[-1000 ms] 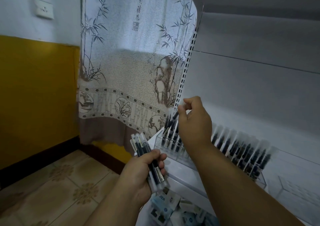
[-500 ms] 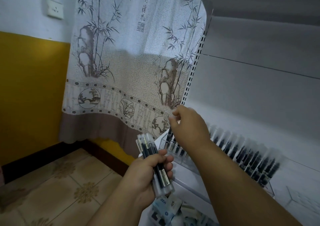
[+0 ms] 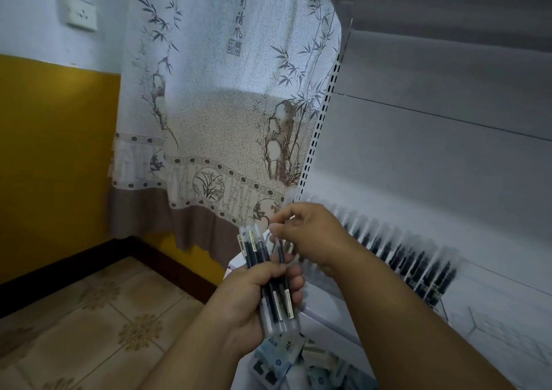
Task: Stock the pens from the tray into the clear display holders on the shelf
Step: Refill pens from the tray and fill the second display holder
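My left hand (image 3: 254,297) grips a bundle of pens (image 3: 270,276) with frosted barrels and dark ink, held upright in front of the white shelf (image 3: 328,315). My right hand (image 3: 313,234) reaches over the bundle, and its thumb and fingers pinch the top of one pen (image 3: 280,250) at the bundle's right side. Behind my right hand a clear display holder (image 3: 418,267) on the shelf stands filled with a long row of pens. The holder's left end is hidden by my right hand.
A slotted white upright (image 3: 321,121) and grey back panels frame the shelf. A bamboo-print curtain (image 3: 224,106) hangs to the left, over a yellow wall and tiled floor. Small boxed items (image 3: 274,356) lie on a lower level beneath my hands.
My right hand has come away from the holder on the shelf and moved down and left to the bundle in my left hand. The bundle stays in my left hand.
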The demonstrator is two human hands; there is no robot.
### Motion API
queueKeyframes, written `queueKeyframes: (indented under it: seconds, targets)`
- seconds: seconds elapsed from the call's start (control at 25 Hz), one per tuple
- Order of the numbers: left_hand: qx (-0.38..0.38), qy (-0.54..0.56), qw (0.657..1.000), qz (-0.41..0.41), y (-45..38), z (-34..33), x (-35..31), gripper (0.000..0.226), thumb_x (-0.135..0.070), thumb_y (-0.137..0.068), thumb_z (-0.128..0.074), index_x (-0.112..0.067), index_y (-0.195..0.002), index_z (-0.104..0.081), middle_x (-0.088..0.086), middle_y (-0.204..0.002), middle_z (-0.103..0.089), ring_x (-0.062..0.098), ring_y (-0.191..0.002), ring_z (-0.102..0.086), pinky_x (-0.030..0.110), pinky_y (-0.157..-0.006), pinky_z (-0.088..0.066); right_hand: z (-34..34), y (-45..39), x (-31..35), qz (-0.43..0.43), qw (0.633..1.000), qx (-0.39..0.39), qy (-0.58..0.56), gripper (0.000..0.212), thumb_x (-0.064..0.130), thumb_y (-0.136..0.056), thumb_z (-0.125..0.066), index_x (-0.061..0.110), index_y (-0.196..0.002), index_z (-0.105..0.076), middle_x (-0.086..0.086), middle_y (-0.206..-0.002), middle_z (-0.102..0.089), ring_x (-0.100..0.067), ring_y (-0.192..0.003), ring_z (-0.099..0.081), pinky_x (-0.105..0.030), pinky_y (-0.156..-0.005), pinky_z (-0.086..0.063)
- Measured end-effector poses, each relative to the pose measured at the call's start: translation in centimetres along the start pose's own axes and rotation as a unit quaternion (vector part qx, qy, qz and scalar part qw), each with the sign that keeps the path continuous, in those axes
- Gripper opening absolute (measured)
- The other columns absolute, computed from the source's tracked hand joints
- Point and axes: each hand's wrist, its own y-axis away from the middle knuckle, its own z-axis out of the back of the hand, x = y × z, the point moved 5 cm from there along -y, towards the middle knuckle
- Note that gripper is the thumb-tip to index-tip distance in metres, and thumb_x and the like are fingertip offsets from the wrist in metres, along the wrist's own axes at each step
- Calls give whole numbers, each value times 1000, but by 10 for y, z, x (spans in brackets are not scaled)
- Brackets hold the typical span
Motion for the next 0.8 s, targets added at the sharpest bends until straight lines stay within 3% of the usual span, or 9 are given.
queueKeyframes:
  seconds: [0.08,0.2,0.28,0.44,0.56,0.8]
  targets:
    - [-16,17,1000,4,-1,1,-1,14,1,-94,-49,4,-101,-61,23,-80,-69,27,-63,-67,32,-53,-57,15,2,3,25,997,-74,-23,7,21,-86,-73,20,-91,-69,0,-81,-72,7,-48,-54,-18,-53,-42]
    - [-64,29,997,9,-6,12,0,16,-1,-93,-56,4,-107,-61,24,-88,-73,25,-58,-69,31,-50,-58,47,4,14,108,960,-259,-18,8,27,-89,-69,24,-92,-64,10,-85,-66,0,-73,-61,-20,-65,-48]
    - [-78,24,997,9,-9,18,1,16,-3,-92,-59,3,-106,-61,21,-82,-73,19,-48,-62,27,-44,-54,56,5,21,150,932,-331,6,7,27,-90,-68,25,-91,-61,16,-86,-62,3,-80,-58,-16,-69,-44]
    - [-72,11,997,4,-12,20,-2,5,-6,-91,-60,-2,-89,-57,10,-64,-57,13,-44,-44,24,-39,-41,47,-4,13,168,925,-338,41,8,26,-92,-66,21,-90,-60,20,-86,-60,2,-77,-56,-17,-66,-40]
    - [-84,-7,996,-1,-13,22,-4,18,-9,-91,-63,-4,-76,-54,8,-61,-51,14,-44,-41,23,-39,-38,42,-8,12,173,928,-326,45,9,26,-92,-65,21,-89,-58,19,-87,-60,-5,-79,-57,-19,-66,-40]
    - [-66,16,998,-1,-12,19,0,20,-22,-90,-65,-5,-97,-59,5,-61,-49,14,-45,-41,23,-39,-38,33,-13,23,186,938,-283,76,11,25,-91,-65,22,-84,-58,19,-84,-59,5,-81,-55,-15,-66,-40]
